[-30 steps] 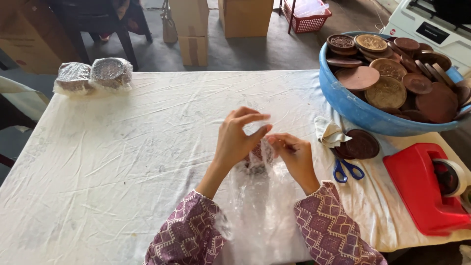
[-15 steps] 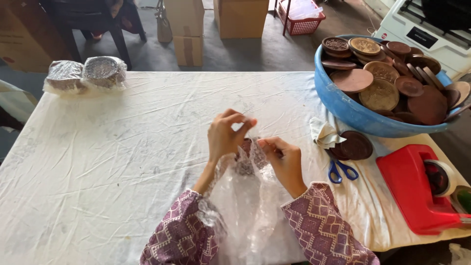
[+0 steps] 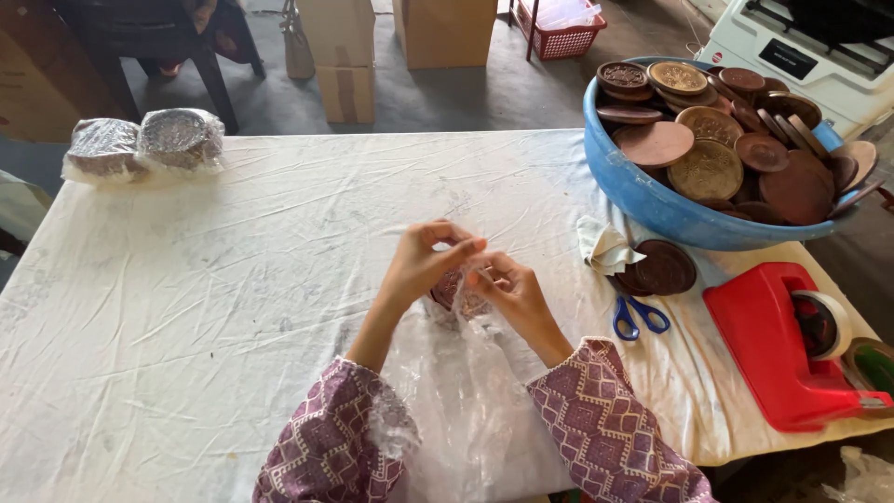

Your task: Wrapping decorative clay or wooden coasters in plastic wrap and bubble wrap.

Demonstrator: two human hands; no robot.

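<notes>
hands pinch a brown disc in clear wrap, tilted on edge.

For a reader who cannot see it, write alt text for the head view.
Both hands, left hand and right hand, wrap a small brown disc in clear plastic film over a white-covered table, beside a blue basin of brown discs.
</notes>
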